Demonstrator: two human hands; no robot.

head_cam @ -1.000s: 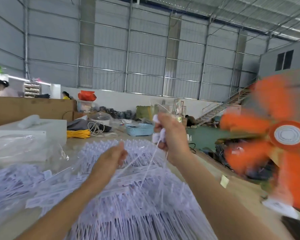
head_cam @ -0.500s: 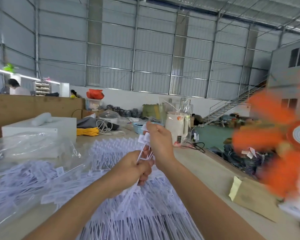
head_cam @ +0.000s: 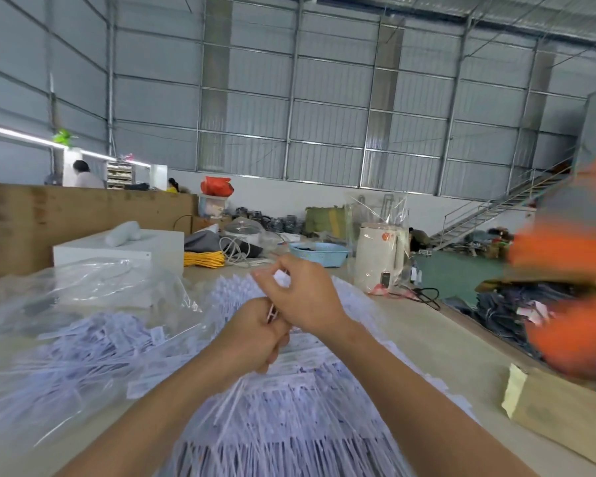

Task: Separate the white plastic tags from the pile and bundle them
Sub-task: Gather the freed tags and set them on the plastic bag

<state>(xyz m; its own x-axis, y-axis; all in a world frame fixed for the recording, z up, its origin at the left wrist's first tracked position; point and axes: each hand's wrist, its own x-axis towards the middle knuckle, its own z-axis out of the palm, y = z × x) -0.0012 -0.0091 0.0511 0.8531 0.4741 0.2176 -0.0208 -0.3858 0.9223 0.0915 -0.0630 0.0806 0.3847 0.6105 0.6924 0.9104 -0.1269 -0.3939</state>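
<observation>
Over pile: left hand [head_cam: 255, 333] grips small tag bunch [head_cam: 272, 313]; right hand [head_cam: 298, 297] pinches its top.
Left: most of tag pile [head_cam: 289, 407] unsorted on surface [head_cam: 427, 339].

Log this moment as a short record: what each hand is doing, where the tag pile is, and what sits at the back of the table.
left hand: fist closed round a few thin white tag strands above the pile
right hand: just above the left, fingers curled, pinching the strands' upper ends
tag pile: white plastic tags fanned over the table, under both arms
back of table: blue basket, white kettle, yellow cord
right edge: blurred orange fan
</observation>
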